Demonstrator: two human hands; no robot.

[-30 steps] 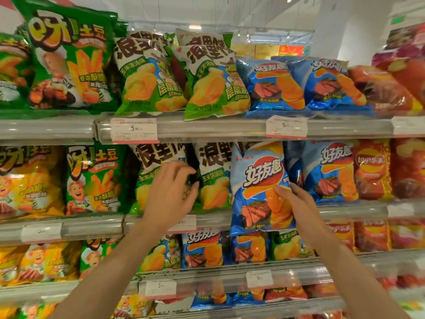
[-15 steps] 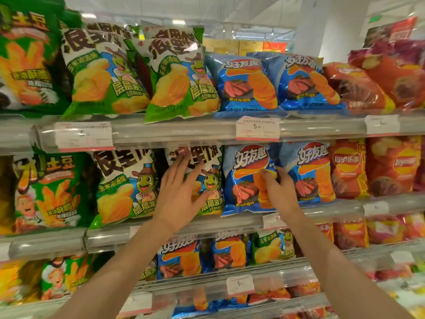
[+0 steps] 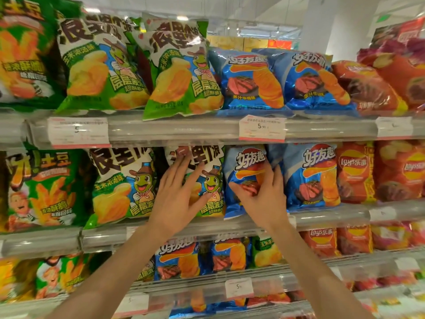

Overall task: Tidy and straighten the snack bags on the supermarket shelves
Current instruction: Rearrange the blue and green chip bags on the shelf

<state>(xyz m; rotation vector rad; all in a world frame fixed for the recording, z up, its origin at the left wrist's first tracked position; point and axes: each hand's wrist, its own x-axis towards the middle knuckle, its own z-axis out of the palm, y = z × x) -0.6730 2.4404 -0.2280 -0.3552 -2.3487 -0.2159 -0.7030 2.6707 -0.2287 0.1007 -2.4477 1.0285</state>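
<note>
Blue bag (image 3: 247,178) under right hand (image 3: 264,199)

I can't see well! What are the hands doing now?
Left hand: open, flat on green bag.
Right hand: gripping blue bag.

— Green and white corn-soup chip bag (image 3: 208,180), cartoon frog in a brown hat, yellow chips printed below.
— Shiny blue steak chip bag (image 3: 247,166) beside it, orange wavy chip, red-and-white logo.
— Red Lay's bags (image 3: 355,173) further right; white price tags (image 3: 262,128), red-edged.
</note>
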